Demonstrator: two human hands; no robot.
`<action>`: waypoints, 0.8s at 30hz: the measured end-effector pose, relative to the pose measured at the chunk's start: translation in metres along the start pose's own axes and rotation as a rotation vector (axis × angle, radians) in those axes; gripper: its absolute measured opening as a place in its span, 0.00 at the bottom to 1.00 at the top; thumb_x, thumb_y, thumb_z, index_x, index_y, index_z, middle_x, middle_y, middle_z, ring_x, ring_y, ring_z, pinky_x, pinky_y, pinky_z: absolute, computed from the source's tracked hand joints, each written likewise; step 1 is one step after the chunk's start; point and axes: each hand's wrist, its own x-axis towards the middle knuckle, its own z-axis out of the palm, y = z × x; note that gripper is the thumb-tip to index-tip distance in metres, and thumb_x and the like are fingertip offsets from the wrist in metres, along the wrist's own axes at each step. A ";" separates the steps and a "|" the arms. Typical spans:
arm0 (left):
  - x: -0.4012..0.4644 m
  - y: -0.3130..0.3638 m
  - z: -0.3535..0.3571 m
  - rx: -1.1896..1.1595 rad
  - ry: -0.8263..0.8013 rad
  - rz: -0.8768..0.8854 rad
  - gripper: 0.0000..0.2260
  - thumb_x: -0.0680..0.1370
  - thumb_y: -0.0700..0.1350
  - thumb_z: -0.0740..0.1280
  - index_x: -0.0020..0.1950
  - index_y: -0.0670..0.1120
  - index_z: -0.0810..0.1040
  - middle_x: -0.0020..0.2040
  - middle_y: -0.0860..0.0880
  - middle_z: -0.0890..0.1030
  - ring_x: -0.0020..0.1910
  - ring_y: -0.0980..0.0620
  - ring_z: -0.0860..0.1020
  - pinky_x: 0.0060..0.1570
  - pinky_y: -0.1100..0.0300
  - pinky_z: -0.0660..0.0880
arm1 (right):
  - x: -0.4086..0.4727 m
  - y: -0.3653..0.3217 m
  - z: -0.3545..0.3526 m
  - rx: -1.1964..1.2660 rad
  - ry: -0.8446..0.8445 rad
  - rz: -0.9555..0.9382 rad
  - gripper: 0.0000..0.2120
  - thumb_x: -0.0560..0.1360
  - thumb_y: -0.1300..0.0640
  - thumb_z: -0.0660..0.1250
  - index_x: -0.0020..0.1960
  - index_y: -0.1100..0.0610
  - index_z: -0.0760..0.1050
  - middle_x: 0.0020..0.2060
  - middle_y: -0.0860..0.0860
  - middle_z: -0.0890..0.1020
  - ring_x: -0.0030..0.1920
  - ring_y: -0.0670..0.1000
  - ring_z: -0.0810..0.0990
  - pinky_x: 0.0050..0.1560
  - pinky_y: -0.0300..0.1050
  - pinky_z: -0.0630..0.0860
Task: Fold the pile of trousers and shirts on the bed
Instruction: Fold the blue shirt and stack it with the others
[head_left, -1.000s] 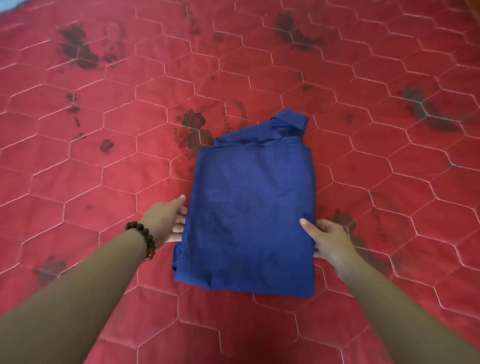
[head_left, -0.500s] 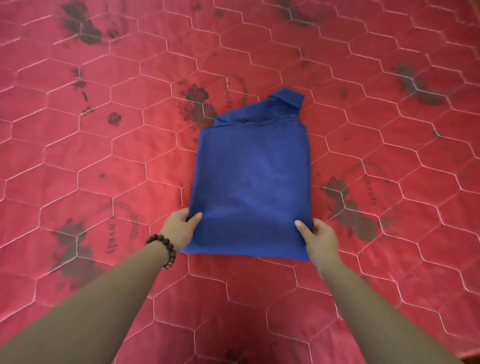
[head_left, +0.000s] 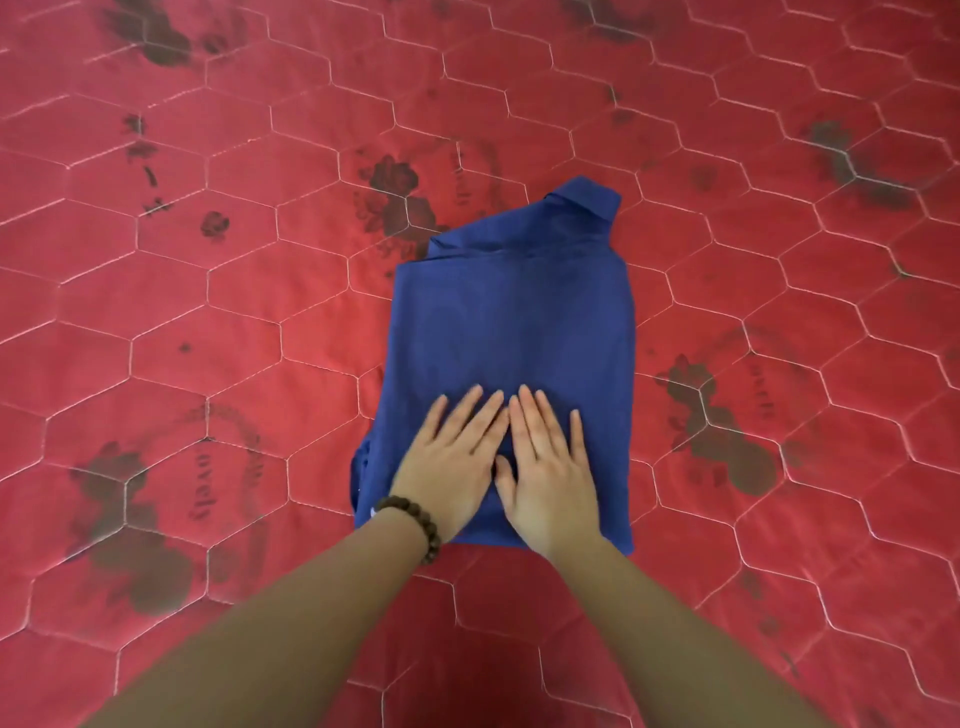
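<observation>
Head view looks down on a blue shirt (head_left: 511, 332) folded into a tall rectangle and lying flat on the red quilted bedcover (head_left: 208, 312). Both hands rest palm-down, side by side, on the near end of the shirt. The left hand (head_left: 453, 467) has its fingers straight and slightly spread, holding nothing; a brown bead bracelet (head_left: 413, 522) circles its wrist. The right hand (head_left: 548, 470) lies flat too, fingers straight, its thumb touching the left hand. Beyond the fingertips the cloth runs smooth to the collar (head_left: 584, 200), which sticks out at the far end. Dark flower prints mark the cover either side of the fingers
</observation>
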 end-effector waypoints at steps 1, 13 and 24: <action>0.002 -0.013 0.006 0.006 -0.014 -0.002 0.25 0.78 0.53 0.54 0.75 0.50 0.66 0.75 0.48 0.65 0.74 0.42 0.62 0.72 0.43 0.59 | 0.001 0.006 0.004 -0.018 -0.011 0.007 0.31 0.76 0.47 0.60 0.76 0.57 0.60 0.76 0.52 0.60 0.77 0.53 0.56 0.74 0.62 0.55; 0.024 -0.038 -0.028 -0.101 0.194 -0.379 0.27 0.79 0.54 0.52 0.74 0.42 0.64 0.77 0.44 0.61 0.77 0.42 0.51 0.74 0.41 0.44 | 0.031 0.043 -0.030 -0.025 0.184 0.152 0.25 0.81 0.49 0.52 0.75 0.58 0.61 0.76 0.53 0.62 0.77 0.53 0.54 0.75 0.63 0.47; 0.098 -0.042 -0.007 -0.045 0.108 -0.263 0.29 0.78 0.60 0.47 0.78 0.53 0.52 0.79 0.48 0.50 0.78 0.44 0.46 0.74 0.41 0.44 | 0.110 0.056 -0.018 -0.139 0.009 0.047 0.30 0.80 0.41 0.47 0.79 0.53 0.53 0.78 0.50 0.54 0.78 0.49 0.51 0.76 0.59 0.43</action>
